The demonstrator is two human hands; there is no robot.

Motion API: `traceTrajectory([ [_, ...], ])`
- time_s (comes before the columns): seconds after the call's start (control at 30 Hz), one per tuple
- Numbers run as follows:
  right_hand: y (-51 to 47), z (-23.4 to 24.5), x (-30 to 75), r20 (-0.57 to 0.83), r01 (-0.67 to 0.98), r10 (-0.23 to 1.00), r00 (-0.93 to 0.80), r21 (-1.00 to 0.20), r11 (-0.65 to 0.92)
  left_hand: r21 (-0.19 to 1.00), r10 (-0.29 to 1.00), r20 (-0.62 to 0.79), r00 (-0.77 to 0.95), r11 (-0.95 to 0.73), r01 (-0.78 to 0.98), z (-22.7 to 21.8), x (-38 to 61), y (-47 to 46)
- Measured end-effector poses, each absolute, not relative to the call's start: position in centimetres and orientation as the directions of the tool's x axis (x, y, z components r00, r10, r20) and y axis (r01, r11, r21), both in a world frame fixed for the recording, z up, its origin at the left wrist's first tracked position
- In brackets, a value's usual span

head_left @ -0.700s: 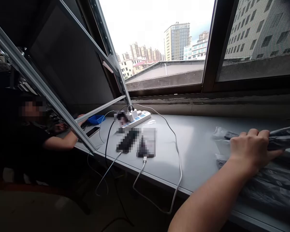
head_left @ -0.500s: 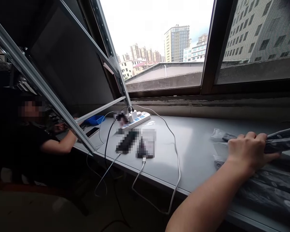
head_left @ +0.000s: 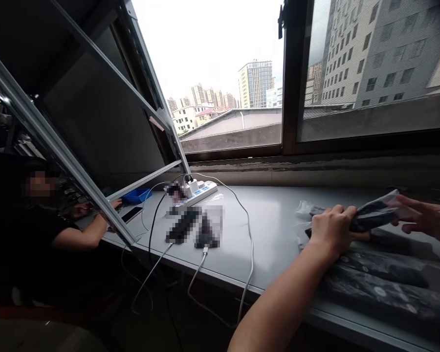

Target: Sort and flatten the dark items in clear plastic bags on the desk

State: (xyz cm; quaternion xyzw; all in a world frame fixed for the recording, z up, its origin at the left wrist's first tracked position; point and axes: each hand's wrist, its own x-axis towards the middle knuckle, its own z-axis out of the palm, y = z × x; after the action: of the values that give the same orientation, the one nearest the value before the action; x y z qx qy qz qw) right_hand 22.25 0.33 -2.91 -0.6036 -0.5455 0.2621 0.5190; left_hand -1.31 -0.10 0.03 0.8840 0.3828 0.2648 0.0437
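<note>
My left hand (head_left: 332,229) is closed around a dark item in a clear plastic packet (head_left: 374,213) and holds it just above the grey sill table (head_left: 278,220). My right hand (head_left: 427,220) comes in from the right edge with its fingers stretched out and apart, at the packet's far end. Whether they touch it is unclear. Under the lifted packet lie more dark packets (head_left: 385,278) in plastic, spread flat on the table at the lower right.
A white power strip (head_left: 200,189) with chargers sits at the back left, with cables (head_left: 247,234) hanging over the front edge to two blurred devices (head_left: 196,225). Another person (head_left: 40,220) sits left behind a slanted metal frame (head_left: 58,146), near a blue tray (head_left: 135,195).
My left hand has lifted one packet off the pile and drawn it leftward. My right hand has come into view at the packet's end. The view has swung right.
</note>
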Motion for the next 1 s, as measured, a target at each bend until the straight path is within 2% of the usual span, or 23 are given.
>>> traceTrajectory([
  [0.07, -0.1, -2.4, 20.9, 0.072, 0.209, 0.980, 0.188, -0.977, 0.032, 0.244, 0.669, 0.450, 0.591, -0.729, 0.640, 0.1, -1.5, -0.3],
  [0.13, -0.5, -1.7, 19.3, -0.048, 0.129, 0.984, 0.172, -0.989, -0.070, 0.206, 0.644, 0.451, 0.618, -0.749, 0.630, 0.1, -1.6, -0.3],
  [0.23, -1.0, -0.5, 17.5, -0.128, 0.057, 0.980, 0.151, -0.989, -0.138, 0.200, 0.652, 0.442, 0.616, -0.741, 0.641, 0.2, -1.6, -0.2],
  [0.37, -1.3, 0.6, 16.8, -0.098, 0.019, 0.981, 0.170, -0.994, -0.103, 0.247, 0.691, 0.441, 0.573, -0.707, 0.663, 0.5, -1.6, -0.4],
  [0.47, -1.6, 1.2, 16.7, -0.018, 0.008, 0.982, 0.190, -1.000, -0.020, 0.285, 0.718, 0.451, 0.531, -0.679, 0.676, 1.0, -1.7, -0.8],
  [0.67, -1.5, 1.8, 17.0, 0.146, -0.013, 0.885, 0.442, -0.985, 0.169, 0.369, 0.774, 0.515, 0.368, -0.588, 0.720, 2.2, -2.4, -1.0],
  [0.83, -0.2, 1.6, 18.1, 0.127, -0.160, 0.758, 0.640, -0.942, 0.293, 0.408, 0.798, 0.577, 0.174, -0.466, 0.785, 2.6, -3.0, 0.4],
  [1.0, 0.7, 1.4, 18.5, 0.068, -0.259, 0.800, 0.596, -0.927, 0.272, 0.371, 0.796, 0.586, 0.150, -0.429, 0.824, 2.6, -3.1, 1.2],
])
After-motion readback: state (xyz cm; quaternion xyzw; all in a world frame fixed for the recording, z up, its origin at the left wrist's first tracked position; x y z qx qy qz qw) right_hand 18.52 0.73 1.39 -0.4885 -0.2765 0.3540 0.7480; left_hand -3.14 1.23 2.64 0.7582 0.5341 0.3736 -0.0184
